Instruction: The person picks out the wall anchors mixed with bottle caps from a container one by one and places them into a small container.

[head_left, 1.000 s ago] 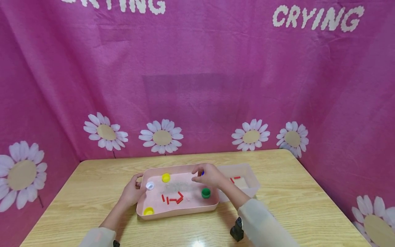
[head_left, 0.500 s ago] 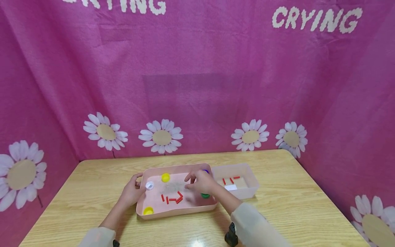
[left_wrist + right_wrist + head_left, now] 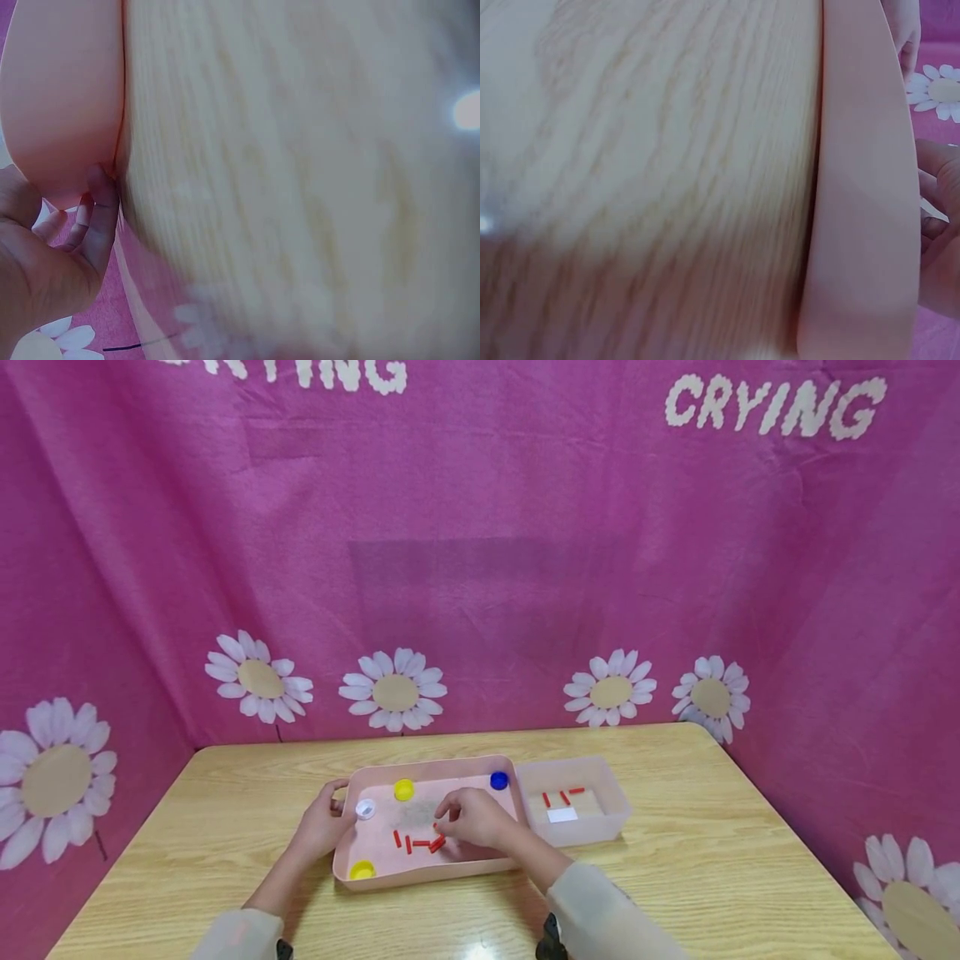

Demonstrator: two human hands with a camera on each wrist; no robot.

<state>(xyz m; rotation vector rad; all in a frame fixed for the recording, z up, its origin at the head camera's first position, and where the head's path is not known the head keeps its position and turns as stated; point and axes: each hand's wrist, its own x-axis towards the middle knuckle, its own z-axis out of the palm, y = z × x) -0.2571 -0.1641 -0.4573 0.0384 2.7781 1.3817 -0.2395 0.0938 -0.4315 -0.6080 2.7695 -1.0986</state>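
A shallow pink tray [image 3: 420, 878] lies on the table, and my left hand [image 3: 322, 822] grips its left end, thumb at the rim and fingers on the outer wall. Over the tray's middle right is my right hand [image 3: 476, 818], fingers bent downward with thumb and forefinger apart. Its fingertips are right at a cluster of short red sticks [image 3: 422, 843]. Bottle caps stand around inside the tray: a white cap [image 3: 365, 810], a yellow cap [image 3: 404, 790], another yellow cap [image 3: 362, 870] and a blue cap [image 3: 499, 781]. The green cap is hidden behind my right hand.
Against the tray's right side stands a translucent bin [image 3: 611, 797] holding a few red sticks [image 3: 565, 797] and a white label-like rectangle [image 3: 562, 815]. Both stand on a wooden table [image 3: 712, 860]. A pink curtain [image 3: 480, 568] with daisies hangs behind.
My right hand has moved left and down from near the blue cap to the red sticks, uncovering the blue cap and covering the green one. The left hand stays on the tray.
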